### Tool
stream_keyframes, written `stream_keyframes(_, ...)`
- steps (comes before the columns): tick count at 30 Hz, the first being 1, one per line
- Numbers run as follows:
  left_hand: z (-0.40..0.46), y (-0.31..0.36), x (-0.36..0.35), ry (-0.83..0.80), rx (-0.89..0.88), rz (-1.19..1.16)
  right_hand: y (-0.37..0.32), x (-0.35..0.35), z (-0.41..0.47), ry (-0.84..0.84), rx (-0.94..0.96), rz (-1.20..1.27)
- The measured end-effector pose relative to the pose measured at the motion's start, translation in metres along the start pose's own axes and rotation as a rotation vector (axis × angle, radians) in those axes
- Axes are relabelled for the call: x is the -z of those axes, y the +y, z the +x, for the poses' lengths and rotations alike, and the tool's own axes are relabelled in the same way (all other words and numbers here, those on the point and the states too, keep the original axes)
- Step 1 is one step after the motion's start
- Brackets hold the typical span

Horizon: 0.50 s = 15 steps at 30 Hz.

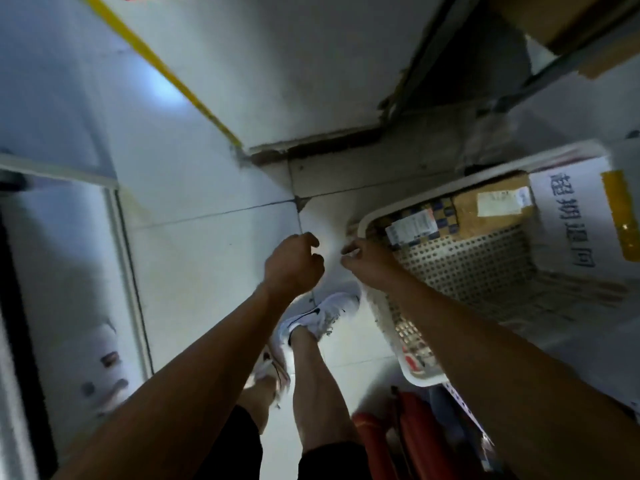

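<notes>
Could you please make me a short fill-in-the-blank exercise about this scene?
1. The perforated basket beside the right hand is ___ in colour.
2. The left hand holds nothing; its fingers are ___.
3. The brown parcel lies ___ the basket.
4. The stripe at the top left is ___.
Missing words: white; curled; inside; yellow.

The left forearm and right forearm stretch forward and down, converging. The left hand is balled in a loose fist, back upward. Just beside it and not touching, the right hand curls its fingertips toward that fist; its grasp is too blurred to tell.
</notes>
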<state>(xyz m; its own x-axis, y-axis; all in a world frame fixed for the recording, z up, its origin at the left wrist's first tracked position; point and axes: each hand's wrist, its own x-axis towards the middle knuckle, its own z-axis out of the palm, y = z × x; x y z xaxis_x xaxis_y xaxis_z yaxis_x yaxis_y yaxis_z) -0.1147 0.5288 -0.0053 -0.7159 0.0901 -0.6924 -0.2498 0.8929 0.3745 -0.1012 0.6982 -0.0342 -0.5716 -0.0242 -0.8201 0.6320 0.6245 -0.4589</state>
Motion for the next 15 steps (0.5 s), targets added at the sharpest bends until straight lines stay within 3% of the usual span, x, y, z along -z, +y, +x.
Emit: stream_keyframes(15, -0.164, -0.256, 0.050, 0.342, 0.501, -0.551, -0.204, -0.242, -0.056, -0.352, 0.332, -0.474)
